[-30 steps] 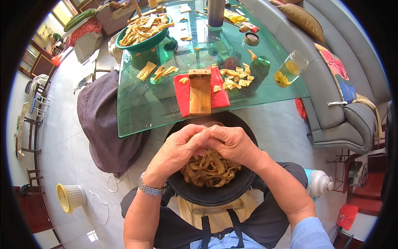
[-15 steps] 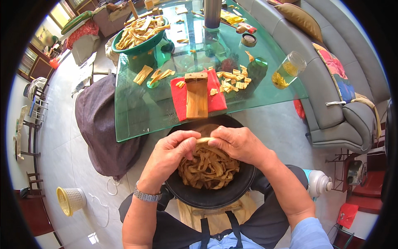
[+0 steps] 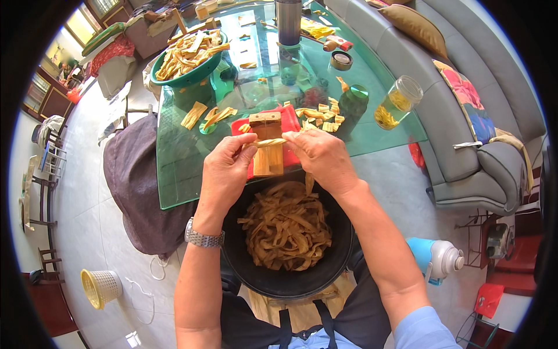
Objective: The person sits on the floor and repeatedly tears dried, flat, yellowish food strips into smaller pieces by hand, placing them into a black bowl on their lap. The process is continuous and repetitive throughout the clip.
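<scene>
Between my left hand (image 3: 225, 166) and my right hand (image 3: 324, 158) stretches a pale, twisted strip (image 3: 271, 142), pinched at both ends. It passes over a wooden block tool (image 3: 267, 164) with a raised crosspiece, which rests on a red cloth (image 3: 293, 123) at the glass table's near edge. Below my right hand a tan length hangs toward the black basin (image 3: 286, 286). That basin sits between my legs, filled with a tangle of brown, flat dried strips (image 3: 285, 227). Short cut pieces (image 3: 319, 115) lie just beyond my right hand.
A green basin (image 3: 195, 78) heaped with strips stands at the table's far left. Loose strips (image 3: 194, 115) lie nearer. Rightward are a glass jar (image 3: 399, 102) and a metal flask (image 3: 288, 24). A grey sofa (image 3: 462, 180), a blue-white thermos (image 3: 436, 257) and a wastebasket (image 3: 101, 288) flank me.
Both hands have moved forward and up, carrying the strip from above the basin to over the wooden block tool. They are farther apart, and more of the twisted strip shows.
</scene>
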### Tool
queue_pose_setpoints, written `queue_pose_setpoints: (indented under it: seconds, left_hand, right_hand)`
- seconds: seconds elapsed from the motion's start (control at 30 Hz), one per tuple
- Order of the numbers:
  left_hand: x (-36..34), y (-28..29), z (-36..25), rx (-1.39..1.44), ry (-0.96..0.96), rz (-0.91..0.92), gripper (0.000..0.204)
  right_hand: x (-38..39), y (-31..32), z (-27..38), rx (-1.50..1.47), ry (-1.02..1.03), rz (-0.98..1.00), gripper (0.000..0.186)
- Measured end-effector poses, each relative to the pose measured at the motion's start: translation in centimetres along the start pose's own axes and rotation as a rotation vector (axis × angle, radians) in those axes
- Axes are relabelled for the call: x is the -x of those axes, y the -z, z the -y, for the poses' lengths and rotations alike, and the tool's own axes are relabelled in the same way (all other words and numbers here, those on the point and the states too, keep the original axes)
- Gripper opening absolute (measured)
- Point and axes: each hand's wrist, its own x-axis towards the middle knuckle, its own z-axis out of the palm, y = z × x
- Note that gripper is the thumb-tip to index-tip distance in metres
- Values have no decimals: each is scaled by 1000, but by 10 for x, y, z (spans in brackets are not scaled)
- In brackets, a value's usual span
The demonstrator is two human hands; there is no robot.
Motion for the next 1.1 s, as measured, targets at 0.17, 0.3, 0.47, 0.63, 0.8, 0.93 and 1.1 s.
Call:
queue_pose_setpoints:
  seconds: [0.17, 0.3, 0.47, 0.63, 0.8, 0.93, 1.1]
  left_hand:
    - [5, -6, 9, -292, 167, 65, 12]
    - [15, 10, 1, 286, 302, 38, 22]
    - [32, 5, -32, 720, 376, 103, 20]
    - [41, 5, -20, 905, 350, 147, 19]
    - [47, -6, -20, 902, 345, 139, 23]
    - [47, -9, -21, 910, 346, 140, 25]
    - [48, -8, -24, 851, 361, 117, 27]
  right_hand:
    - [15, -10, -13, 53, -149, 164, 11]
    - [9, 6, 13, -415, -441, 190, 14]
    - [7, 18, 36, -900, -670, 261, 18]
    - [15, 21, 58, -1014, -666, 396, 38]
    - [18, 23, 61, -997, -711, 539, 41]
    - [25, 8, 60, -1007, -580, 443, 43]
    - [26, 13, 59, -833, -593, 515, 43]
